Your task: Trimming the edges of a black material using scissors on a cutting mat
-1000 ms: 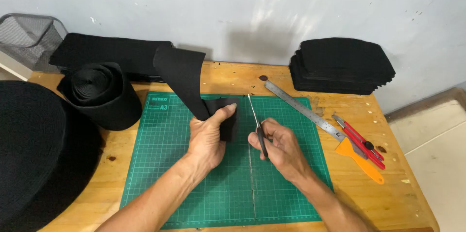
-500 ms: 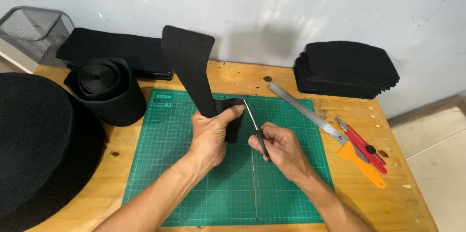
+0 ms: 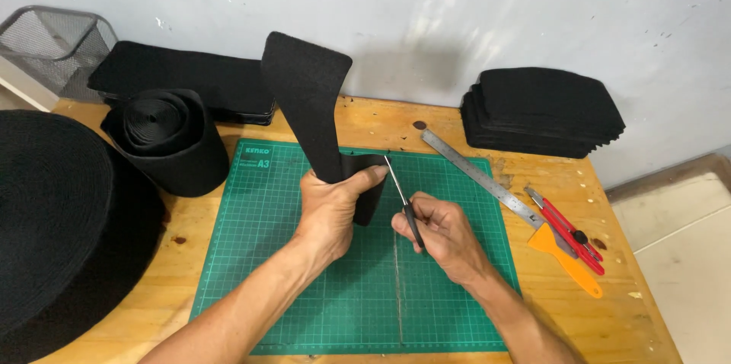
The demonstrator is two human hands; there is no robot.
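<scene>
head view: left hand (image 3: 329, 208) clenched on a black strip (image 3: 308, 101), mid-frame, its free end standing up toward the wall. right hand (image 3: 442, 234) grips scissors (image 3: 402, 195), blades closed, tips just beside the strip's held end. step looks like trimming the strip; next move calls for opening the blades and lining them on the edge. green mat (image 3: 304, 288) on wooden worktop (image 3: 594, 311); ruler (image 3: 476, 174) and knives (image 3: 567, 231) at right, black stack (image 3: 544, 109) upper right, roll (image 3: 171, 139) upper left, grey wall.
</scene>
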